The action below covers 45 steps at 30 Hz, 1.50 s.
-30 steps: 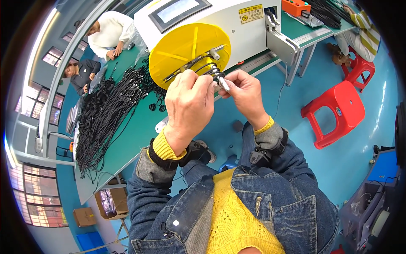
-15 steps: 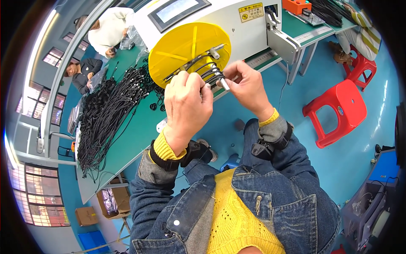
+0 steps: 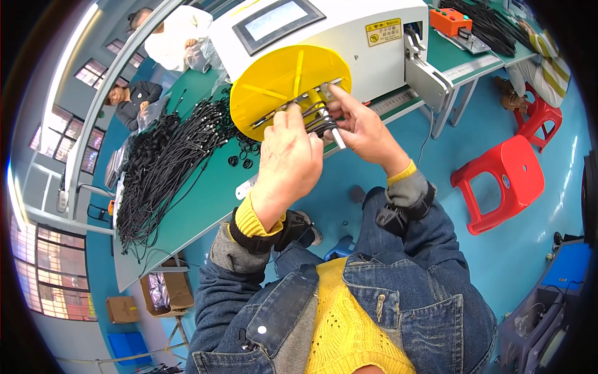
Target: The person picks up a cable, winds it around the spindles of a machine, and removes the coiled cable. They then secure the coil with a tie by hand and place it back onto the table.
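Observation:
A yellow disc [image 3: 261,87] on the front of a white machine [image 3: 336,37] carries a metal bar and short posts. Wound around the posts is a coil of black cable [image 3: 319,124], and a white rod end [image 3: 339,138] sticks out below it. From the right, my right hand [image 3: 367,132] curls around the coil, its index finger up by the metal post and its thumb below. My left hand [image 3: 288,156] has its fingers bent together at the metal bar, left of the coil. What those fingertips grip is hidden.
Many black cables [image 3: 168,162] lie on the green table [image 3: 205,181] to the left, with small black rings [image 3: 240,161] near the disc. Two people sit beyond them. Red stools [image 3: 507,177] stand on the right, and an orange box [image 3: 450,22] sits at the back.
Both hands have moved from the outer end of the coil in toward the disc. My left fingers now reach the metal bar, and my right index finger is up at the post.

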{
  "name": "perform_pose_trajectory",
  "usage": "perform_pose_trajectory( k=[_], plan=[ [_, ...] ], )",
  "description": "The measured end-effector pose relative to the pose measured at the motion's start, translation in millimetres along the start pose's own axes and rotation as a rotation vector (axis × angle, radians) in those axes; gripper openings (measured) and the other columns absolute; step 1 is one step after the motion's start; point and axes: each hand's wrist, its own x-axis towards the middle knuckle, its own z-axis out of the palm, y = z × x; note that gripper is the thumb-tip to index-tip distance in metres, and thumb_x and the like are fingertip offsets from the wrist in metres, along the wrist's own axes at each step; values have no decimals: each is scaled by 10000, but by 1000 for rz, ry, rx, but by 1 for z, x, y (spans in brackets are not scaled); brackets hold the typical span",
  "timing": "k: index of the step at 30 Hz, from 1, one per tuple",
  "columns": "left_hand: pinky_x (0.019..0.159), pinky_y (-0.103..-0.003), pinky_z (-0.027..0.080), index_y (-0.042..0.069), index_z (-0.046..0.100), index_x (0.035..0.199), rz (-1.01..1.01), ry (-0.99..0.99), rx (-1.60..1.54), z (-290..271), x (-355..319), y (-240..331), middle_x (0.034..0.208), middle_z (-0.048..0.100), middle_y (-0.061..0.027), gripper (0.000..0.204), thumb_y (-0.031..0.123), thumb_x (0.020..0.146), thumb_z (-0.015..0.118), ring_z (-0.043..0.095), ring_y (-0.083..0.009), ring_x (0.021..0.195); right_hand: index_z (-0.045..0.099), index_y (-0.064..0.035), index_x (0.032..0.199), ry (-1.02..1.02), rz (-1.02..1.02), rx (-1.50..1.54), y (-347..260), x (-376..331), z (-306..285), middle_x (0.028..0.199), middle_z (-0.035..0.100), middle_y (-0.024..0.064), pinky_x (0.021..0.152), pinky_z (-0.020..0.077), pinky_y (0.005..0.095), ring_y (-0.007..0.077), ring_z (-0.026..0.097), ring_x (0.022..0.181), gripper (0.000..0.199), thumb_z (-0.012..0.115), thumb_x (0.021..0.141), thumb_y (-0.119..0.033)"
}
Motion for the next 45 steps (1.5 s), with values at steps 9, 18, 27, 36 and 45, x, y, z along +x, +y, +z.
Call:
perform_pose_trajectory(
  k=[9, 18, 27, 36, 45],
  plan=[
    [605, -457, 455, -17, 432, 842, -39, -205, -15, -14, 6, 11, 767, 531, -234, 196, 151, 806, 526, 545, -406, 653, 411, 5, 1155, 457, -317, -459, -5, -18, 52, 847, 586, 229, 650, 486, 384, 390, 585, 781, 433, 578, 757, -33],
    [562, -452, 466, -21, 435, 848, 13, -217, 49, -17, -21, 31, 706, 532, -197, 179, 138, 817, 510, 582, -376, 650, 483, -14, 986, 426, -242, -528, -32, -48, 50, 768, 589, 185, 571, 473, 387, 372, 592, 672, 261, 599, 755, -47],
    [455, -302, 454, -14, 474, 973, -55, -520, -585, 30, -106, -21, 762, 555, -137, 284, 233, 848, 538, 577, -245, 583, 449, -22, 865, -99, 29, -595, 25, -106, 55, 690, 572, 191, 541, 453, 407, 389, 579, 674, 207, 612, 746, -66],
    [403, -204, 393, 23, 521, 960, -1186, -918, -1501, 34, -128, -26, 761, 571, -51, 288, 284, 858, 587, 531, -82, 553, 424, -16, 854, -395, 95, -559, 57, -106, 83, 664, 576, 184, 538, 447, 427, 379, 583, 667, 211, 588, 736, -80],
    [398, -201, 390, 25, 546, 811, -877, -1150, -1387, 38, -156, -48, 606, 529, -19, 181, 184, 805, 631, 496, -77, 465, 522, -17, 853, -669, 51, -689, 49, -98, 97, 658, 596, 158, 544, 466, 394, 347, 605, 651, 171, 594, 708, -75]
  ],
)
